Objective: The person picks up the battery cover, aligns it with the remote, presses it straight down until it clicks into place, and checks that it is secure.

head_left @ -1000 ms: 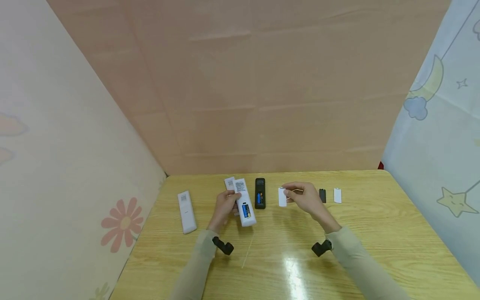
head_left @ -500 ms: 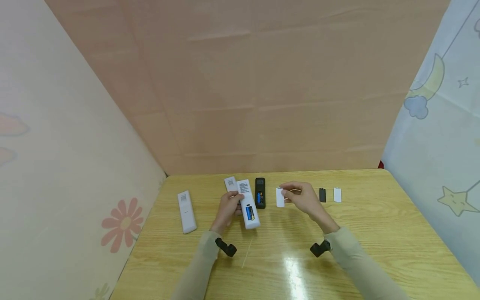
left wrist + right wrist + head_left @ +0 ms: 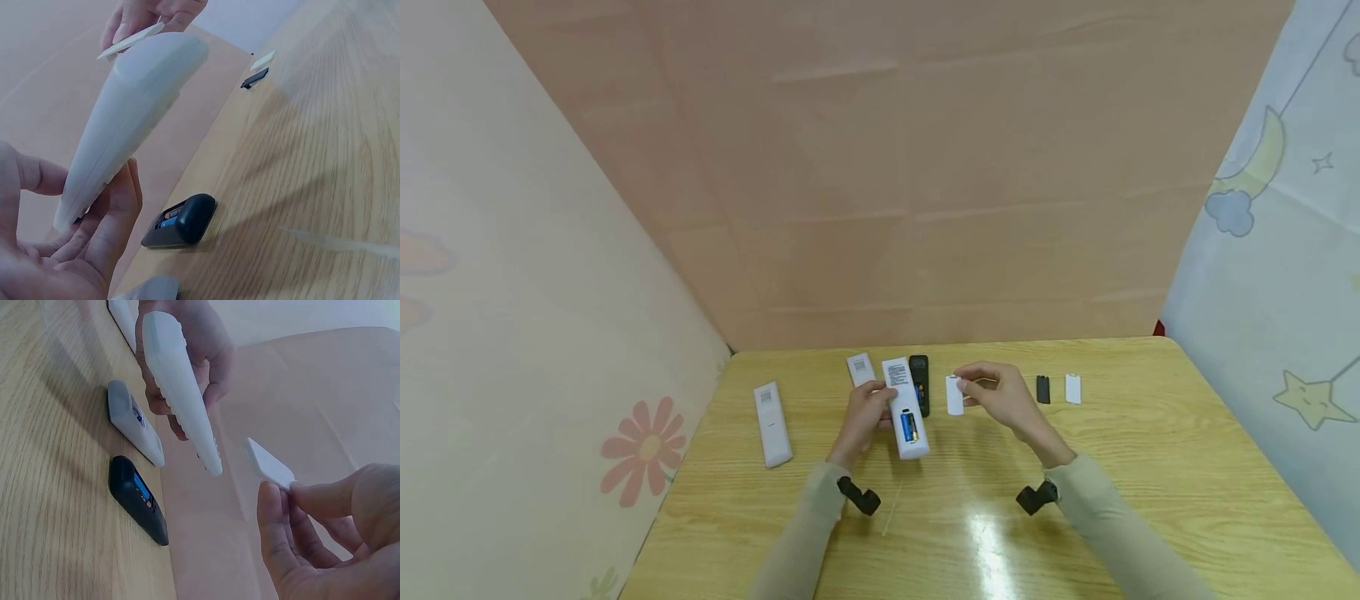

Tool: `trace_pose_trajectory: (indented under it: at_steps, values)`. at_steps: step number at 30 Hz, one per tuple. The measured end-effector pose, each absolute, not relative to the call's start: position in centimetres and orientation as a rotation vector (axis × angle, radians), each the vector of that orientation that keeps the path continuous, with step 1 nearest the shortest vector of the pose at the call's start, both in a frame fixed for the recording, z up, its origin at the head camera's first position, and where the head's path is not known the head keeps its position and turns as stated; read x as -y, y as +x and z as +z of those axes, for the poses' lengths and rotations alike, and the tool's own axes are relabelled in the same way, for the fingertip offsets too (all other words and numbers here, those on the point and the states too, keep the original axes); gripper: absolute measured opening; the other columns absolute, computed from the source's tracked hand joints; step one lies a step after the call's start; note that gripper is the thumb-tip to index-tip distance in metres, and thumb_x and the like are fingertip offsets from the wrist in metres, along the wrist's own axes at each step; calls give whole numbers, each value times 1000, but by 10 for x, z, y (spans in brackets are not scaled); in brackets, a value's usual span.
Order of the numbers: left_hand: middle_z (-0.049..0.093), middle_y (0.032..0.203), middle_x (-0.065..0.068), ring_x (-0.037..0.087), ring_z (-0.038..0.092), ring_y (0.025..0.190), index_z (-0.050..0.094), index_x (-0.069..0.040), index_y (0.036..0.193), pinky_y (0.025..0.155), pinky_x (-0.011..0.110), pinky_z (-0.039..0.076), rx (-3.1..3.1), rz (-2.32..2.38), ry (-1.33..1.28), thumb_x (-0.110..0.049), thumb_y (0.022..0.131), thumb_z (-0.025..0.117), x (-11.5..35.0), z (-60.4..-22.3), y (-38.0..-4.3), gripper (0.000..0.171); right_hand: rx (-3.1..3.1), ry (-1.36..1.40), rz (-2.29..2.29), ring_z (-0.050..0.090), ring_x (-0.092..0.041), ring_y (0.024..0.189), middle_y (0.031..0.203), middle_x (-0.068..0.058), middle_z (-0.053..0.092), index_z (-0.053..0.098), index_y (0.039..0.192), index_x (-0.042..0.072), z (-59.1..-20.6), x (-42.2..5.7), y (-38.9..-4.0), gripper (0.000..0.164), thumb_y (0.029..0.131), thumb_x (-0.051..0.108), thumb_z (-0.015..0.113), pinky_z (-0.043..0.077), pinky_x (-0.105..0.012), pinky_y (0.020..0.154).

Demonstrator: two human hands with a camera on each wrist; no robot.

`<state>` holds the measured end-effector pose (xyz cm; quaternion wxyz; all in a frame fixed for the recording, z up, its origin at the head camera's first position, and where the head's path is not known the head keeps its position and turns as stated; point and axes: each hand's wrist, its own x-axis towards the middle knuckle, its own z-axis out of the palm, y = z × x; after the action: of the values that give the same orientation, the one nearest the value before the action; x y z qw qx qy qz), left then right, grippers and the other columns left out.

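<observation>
My left hand (image 3: pixel 862 419) grips a white remote control (image 3: pixel 896 386) by its far part, lifted above the table with its back up. Blue batteries (image 3: pixel 909 427) show in its uncovered compartment. Between thumb and fingers my right hand (image 3: pixel 1006 398) pinches a white battery cover (image 3: pixel 954 396), held in the air just right of the remote. In the right wrist view a gap separates the cover (image 3: pixel 269 464) from the remote (image 3: pixel 178 381). On the table behind the held remote lies a black remote (image 3: pixel 919 367) with its battery compartment uncovered, partly hidden.
A second white remote (image 3: pixel 860 367) lies behind my left hand, and a third white remote (image 3: pixel 773 425) farther left. To the right rest a black battery cover (image 3: pixel 1042 389) and another white cover (image 3: pixel 1072 389). A thin pale strip (image 3: pixel 892 508) marks the table's front area.
The left hand has carried the white remote to the right, now overlapping the black remote in the head view. The right hand with the cover has shifted slightly left, narrowing the gap.
</observation>
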<state>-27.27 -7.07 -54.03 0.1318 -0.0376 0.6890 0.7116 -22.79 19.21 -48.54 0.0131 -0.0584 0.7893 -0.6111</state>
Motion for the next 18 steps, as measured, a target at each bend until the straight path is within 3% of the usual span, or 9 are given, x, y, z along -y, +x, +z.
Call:
trace_pose_trajectory:
  at_steps: [18]
  values:
    - [75,116,25,19,77,78,57,8,143,61,28,61,-1986,2073,-62,-20,103,64,59,-544,-270,49,-2398,-198,-1962,75,-26,96,126,-26,71,74,125,-5,-486,-179,-227,24,103,6,71,66,-31,78]
